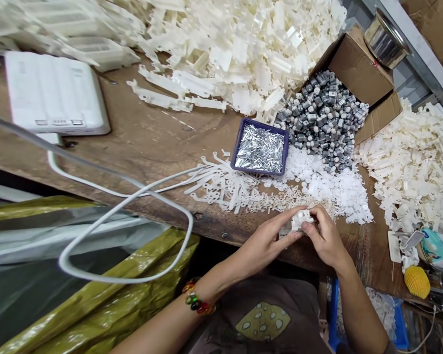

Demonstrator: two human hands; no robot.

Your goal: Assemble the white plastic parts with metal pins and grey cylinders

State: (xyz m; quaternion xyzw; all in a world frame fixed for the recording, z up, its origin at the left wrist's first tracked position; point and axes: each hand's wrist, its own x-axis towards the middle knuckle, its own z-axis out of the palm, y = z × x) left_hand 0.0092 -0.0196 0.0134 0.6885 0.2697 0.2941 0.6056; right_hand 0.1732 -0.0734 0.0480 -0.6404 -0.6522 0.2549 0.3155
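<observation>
Right there, a small white moulded plastic piece (300, 221), blocky with round studs on top, long side running crosswise, held up just by the edge of the worn brown wooden table (162, 167)! The left hand (266, 243) grips its left end, and the right hand (327, 236) pinches the other end.

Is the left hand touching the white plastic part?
Touching: the head view shows the left hand gripping the white plastic part between thumb and fingers.

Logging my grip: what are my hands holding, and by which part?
A small white plastic part, gripped by its sides between the left hand and the right hand; the hands hide most of it.
</observation>
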